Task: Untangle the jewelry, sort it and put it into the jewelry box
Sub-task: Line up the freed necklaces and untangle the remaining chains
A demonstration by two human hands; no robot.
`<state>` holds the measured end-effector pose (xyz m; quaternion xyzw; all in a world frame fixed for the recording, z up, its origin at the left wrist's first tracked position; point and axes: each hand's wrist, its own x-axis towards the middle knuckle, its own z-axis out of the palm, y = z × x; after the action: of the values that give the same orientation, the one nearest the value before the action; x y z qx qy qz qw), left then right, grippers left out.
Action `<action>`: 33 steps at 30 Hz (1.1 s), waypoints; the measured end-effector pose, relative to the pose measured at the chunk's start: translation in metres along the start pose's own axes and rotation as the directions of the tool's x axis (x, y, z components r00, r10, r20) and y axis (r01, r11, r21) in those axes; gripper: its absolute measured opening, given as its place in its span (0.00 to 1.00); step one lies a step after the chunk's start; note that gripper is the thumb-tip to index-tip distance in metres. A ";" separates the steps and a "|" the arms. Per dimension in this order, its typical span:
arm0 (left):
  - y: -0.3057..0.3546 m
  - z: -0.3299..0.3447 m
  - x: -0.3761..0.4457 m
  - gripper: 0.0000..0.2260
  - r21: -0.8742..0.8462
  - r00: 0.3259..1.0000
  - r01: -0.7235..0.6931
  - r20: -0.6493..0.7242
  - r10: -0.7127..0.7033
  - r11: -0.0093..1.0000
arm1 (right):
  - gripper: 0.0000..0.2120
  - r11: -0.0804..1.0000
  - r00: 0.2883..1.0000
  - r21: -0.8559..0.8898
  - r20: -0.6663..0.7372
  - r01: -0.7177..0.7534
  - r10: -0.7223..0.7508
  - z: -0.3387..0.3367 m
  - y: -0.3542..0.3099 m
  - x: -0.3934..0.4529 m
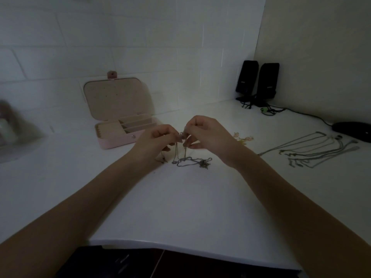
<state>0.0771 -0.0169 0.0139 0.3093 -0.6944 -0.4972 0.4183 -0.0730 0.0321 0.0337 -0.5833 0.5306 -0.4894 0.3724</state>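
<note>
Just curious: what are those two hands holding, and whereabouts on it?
Both the left hand and right hand pinch the upper part of a tangled chain; its lower loops trail on the table.

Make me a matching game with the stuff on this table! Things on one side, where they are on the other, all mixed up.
Things:
1. pink jewelry box
2. black speakers
3. straightened chains
4. tangled chains

Places:
A. far right corner by the wall
B. laid out in rows on the right
C. hanging from both hands, left hand and right hand
D. open, left of the hands

Pairs: 1-D, 2-A, 3-B, 4-C
</note>
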 end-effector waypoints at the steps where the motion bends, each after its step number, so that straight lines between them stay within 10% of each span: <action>1: 0.000 0.000 0.000 0.12 -0.020 1.000 0.006 -0.013 -0.006 1.000 | 0.07 0.998 1.000 0.060 0.001 -0.028 0.028 0.000 -0.001 0.000; 33: -0.006 -0.003 0.007 0.15 -0.074 0.997 0.063 -0.036 -0.066 0.995 | 0.07 0.989 0.972 0.097 0.214 -0.116 0.093 -0.010 0.005 -0.001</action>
<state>0.0764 -0.0258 0.0102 0.3256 -0.6571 -0.5296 0.4263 -0.0841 0.0328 0.0309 -0.5817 0.4911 -0.4334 0.4824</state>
